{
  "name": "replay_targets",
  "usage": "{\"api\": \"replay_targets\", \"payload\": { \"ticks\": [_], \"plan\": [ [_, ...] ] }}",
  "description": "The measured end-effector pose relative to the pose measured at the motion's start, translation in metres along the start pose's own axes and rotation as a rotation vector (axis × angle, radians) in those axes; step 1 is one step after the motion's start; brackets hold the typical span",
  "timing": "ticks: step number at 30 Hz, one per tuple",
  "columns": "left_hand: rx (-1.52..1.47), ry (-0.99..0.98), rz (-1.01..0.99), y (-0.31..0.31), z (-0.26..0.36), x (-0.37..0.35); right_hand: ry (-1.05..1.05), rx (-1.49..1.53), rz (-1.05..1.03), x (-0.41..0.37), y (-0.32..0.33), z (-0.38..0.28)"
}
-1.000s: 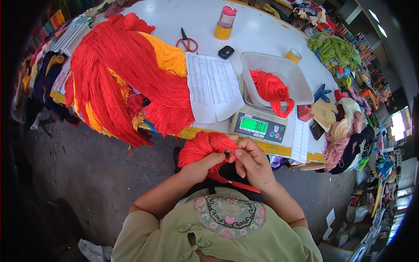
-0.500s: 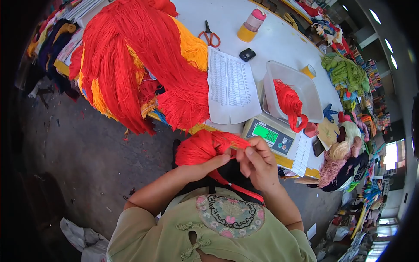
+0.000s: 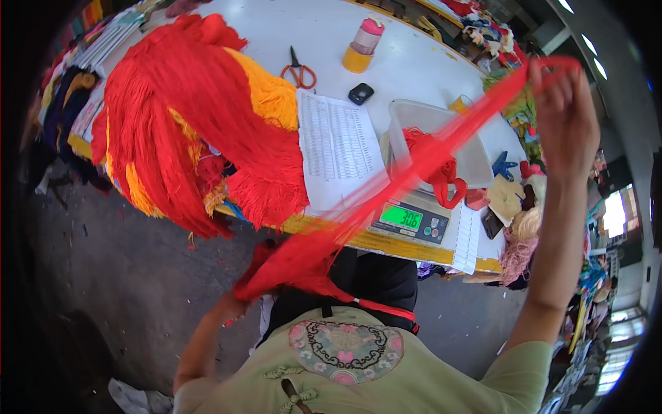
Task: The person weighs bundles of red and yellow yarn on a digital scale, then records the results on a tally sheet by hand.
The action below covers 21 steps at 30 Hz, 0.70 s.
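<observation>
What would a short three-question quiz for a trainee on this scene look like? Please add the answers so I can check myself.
1. Multiple choice: what is the person's right hand holding up?
A) scissors
B) red yarn
C) a sheet of paper

2. True or false: the plastic tub sits on the scale.

3. Fill the gap: the scale's lit screen is coloured ...

Key:
1. B
2. True
3. Green
</observation>
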<state>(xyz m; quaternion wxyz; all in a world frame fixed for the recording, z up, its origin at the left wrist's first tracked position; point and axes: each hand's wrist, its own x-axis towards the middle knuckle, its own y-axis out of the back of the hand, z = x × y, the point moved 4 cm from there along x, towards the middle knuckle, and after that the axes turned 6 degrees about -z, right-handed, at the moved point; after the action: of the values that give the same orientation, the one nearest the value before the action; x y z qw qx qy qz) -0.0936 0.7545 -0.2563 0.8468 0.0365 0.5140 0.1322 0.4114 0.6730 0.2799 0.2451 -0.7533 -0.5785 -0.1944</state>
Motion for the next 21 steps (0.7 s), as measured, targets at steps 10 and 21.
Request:
{"api": "replay_targets", "payload": {
  "ticks": [10, 21],
  "plan": [
    [-0.706, -0.095, 0.123, 0.009, -0.018, -0.023, -0.148, -0.922, 0.006, -0.007, 0.090, -0.010],
    [-0.967, -1.079, -0.892, 0.001, 0.197, -0.154, -0.053, -1.775, -0.271, -0.200, 0.014, 0.090]
  ]
}}
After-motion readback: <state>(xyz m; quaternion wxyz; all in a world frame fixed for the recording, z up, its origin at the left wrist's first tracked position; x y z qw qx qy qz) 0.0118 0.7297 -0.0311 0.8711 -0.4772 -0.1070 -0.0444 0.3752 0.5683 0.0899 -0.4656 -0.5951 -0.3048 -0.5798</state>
